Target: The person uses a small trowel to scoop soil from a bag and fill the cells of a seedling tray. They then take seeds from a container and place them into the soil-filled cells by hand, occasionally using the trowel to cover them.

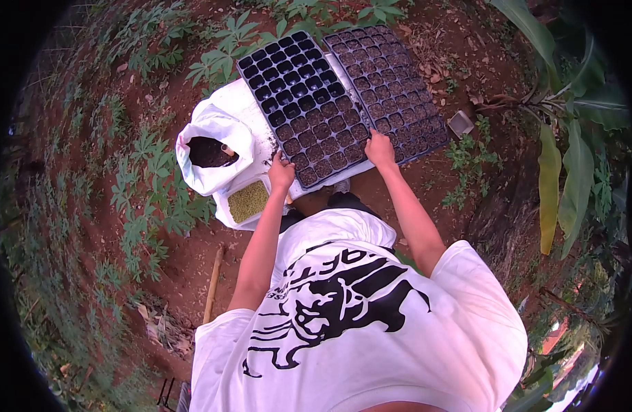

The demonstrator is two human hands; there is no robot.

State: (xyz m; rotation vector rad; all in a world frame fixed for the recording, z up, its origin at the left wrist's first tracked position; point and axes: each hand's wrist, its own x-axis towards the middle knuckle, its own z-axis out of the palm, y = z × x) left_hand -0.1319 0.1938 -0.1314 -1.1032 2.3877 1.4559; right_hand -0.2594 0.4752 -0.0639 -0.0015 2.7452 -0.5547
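1. You had the part-filled seedling tray (292, 81) before you on a white surface (253, 113), its near cells holding brown soil (323, 130), its far cells bare black plastic.
2. Your left hand (281, 172) was closed on that tray's left edge, toward its near end.
3. Your right hand (380, 149) was gripping the tray's right edge; at this size I couldn't tell whether it also touched the soil-filled seedling tray (343, 69) just right of it.
4. Left of the part-filled seedling tray stood a white sack (242, 130) of dark potting mix (205, 154).
5. Left of the tray's near end sat yellow-green grains (249, 202).
6. A small square pot (460, 123) was well right of the tray.
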